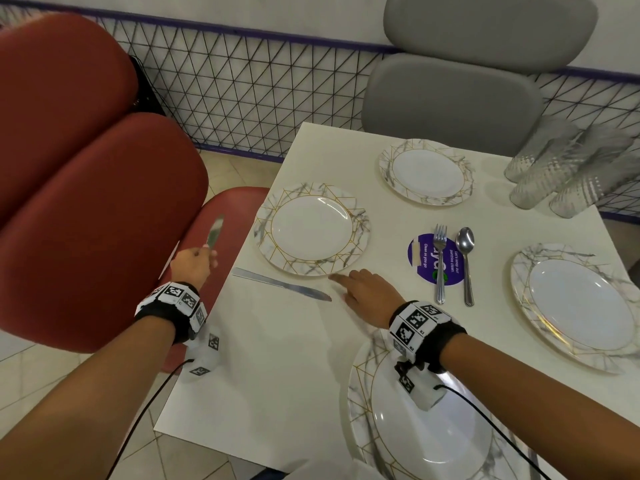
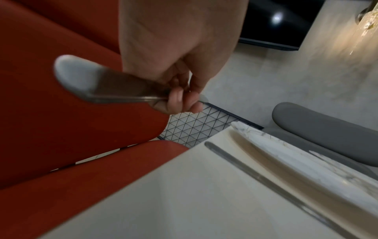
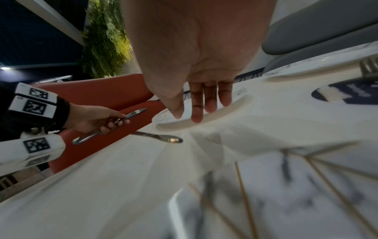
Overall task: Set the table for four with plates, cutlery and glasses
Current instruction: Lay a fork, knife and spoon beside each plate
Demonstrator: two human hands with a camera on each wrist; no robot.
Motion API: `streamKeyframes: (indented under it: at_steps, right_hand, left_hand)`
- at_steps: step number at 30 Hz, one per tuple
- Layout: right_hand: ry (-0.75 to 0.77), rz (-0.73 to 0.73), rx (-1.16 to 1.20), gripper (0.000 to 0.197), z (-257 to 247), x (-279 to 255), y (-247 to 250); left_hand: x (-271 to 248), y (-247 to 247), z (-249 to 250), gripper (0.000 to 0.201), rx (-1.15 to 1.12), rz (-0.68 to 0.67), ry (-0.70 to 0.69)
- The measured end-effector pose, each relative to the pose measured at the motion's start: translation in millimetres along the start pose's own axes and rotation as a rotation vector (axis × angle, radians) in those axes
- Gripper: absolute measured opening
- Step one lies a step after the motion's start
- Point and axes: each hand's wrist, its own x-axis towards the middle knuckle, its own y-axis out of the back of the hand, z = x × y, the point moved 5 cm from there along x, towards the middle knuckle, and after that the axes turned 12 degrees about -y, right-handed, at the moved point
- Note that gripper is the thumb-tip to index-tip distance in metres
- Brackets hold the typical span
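All four round white plates with grey marbling and gold lines are out on the white counter (image 1: 277,375), the far-left one (image 1: 311,228) with a silver table knife (image 1: 281,284) laid just beside its near rim. The left hand (image 1: 192,261) grips a second steel knife (image 1: 214,231), fingers curled round the handle, out over the red padded chair (image 1: 86,202). The right hand (image 1: 363,287) hovers with fingers loosely straight and empty, near the laid knife's tip. A steel fork (image 1: 440,261) and spoon (image 1: 465,261) wait mid-counter on a purple round sticker (image 1: 424,258); ribbed clear glasses (image 1: 561,168) cluster at the far corner, undistributed. Most cutlery seems still to be placed.
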Motion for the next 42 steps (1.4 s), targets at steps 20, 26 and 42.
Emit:
streamKeyframes:
  at_steps: [20,26,42]
  right_hand:
    - [-0.2,0.243,0.432,0.029,22,98,101]
    - [-0.259,0.362,0.519,0.028,51,114,120]
    - [-0.789,0.149,1.416,0.013,183,148,148]
  left_hand:
    - [-4,-118,131,0.023,-0.219,-0.523,-0.287]
    - [8,-139,157,0.018,-0.2,-0.593,-0.309]
    - [80,-136,143,0.017,-0.293,-0.382,-0.176]
